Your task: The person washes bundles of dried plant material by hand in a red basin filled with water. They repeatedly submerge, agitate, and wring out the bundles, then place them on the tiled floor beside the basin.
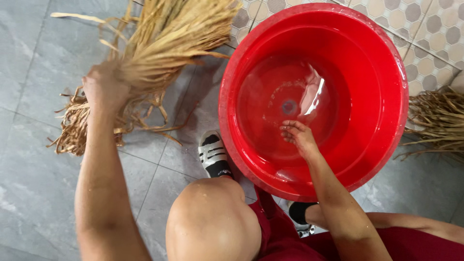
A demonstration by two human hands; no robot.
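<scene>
the left hand (104, 87) gripped a straw bundle (159, 43) on the floor (29, 193); the right hand (297, 137), fingers loosely curled, dipped in the red basin (391, 58). soaking seemed next.

Black-and-white sandal (213, 155) on grey floor tiles (34, 63), second dried-leaf pile (437, 123) at right.

- By my left hand (102, 86), I see a straw-tan dried bundle (159, 43).
- Around my right hand (297, 137), a glossy red basin (386, 63).
- Beside it, a black-and-white striped shoe (214, 155) on grey floor tiles (34, 159).
</scene>
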